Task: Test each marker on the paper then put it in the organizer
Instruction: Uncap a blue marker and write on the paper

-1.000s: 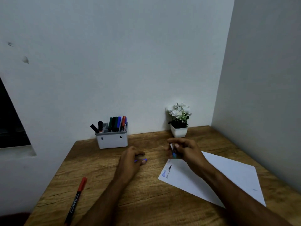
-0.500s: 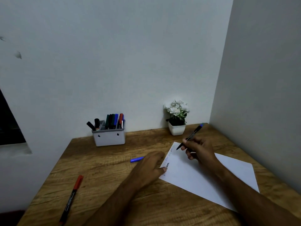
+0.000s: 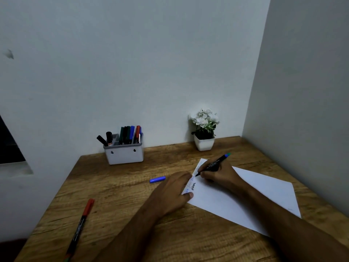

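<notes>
While the right hand (image 3: 217, 173) pinches an uncapped blue marker (image 3: 212, 165) with its tip on the near-left corner of the white paper (image 3: 245, 197), the left hand (image 3: 173, 191) lies flat, fingers spread, pinning that corner to the wooden desk (image 3: 117, 186). A blue cap (image 3: 157, 179) rests just left of the left hand. Farther left lies a red marker (image 3: 81, 224); the grey organizer (image 3: 123, 155) with several markers stands against the wall.

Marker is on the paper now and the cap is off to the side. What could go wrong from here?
1. The blue cap lies loose on the table, apart from both hands; it might roll or be forgotten, leaving the marker uncapped.
2. The left hand pins only the paper's corner, over earlier scribbles; fresh ink may smear.
3. The red marker sits near the table's left edge and could get knocked off.
</notes>
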`<state>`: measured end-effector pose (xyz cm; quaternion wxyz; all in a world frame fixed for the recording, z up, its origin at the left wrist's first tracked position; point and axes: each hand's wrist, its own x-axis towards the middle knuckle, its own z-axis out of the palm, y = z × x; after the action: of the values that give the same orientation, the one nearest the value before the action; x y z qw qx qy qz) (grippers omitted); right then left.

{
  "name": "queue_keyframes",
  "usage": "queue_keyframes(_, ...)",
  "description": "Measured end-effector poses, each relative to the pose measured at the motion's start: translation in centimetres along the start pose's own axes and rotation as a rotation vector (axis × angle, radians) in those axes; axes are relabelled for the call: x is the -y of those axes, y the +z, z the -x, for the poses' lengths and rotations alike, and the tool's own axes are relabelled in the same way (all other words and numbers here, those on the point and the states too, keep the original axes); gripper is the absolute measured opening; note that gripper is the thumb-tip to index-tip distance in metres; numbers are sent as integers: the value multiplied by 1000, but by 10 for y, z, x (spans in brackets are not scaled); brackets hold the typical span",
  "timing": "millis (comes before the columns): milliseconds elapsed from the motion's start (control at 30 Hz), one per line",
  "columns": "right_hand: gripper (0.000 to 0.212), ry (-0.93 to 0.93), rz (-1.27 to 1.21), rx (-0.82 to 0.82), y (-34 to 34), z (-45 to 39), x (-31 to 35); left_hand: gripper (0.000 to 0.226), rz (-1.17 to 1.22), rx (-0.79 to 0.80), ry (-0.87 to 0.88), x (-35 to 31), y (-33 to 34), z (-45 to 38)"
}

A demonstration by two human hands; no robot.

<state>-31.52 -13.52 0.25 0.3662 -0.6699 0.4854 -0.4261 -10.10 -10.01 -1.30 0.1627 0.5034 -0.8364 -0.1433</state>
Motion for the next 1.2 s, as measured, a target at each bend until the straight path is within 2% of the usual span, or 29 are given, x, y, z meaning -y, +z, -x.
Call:
queue_keyframes(100,7,-68,87,-9,5,1,-3,65,-8,-2,4,-2,-1,1)
queue_keyframes(233,14,-85,151,9,7,-1,-4,64,-13,-1,6,-4,-2,1)
queue_keyframes(367,9,-93,168,14,8,-2,-5,65,-17,11,-4,-4,-2,1)
queue_keyframes(600,19,-101,187,22,9,0,-4,64,-11,5,8,-3,-2,1)
queue_keyframes(733,10,-91,194,35,9,0,-6,66,-18,15,-7,-2,-1,1)
queue_keyframes(1000,9,-119,211,7,10,0,-5,63,-12,13,7,-7,-5,4)
queue_keyframes(1200,20,-92,213,-15,10,-2,-4,64,-12,22,-2,-7,-5,3)
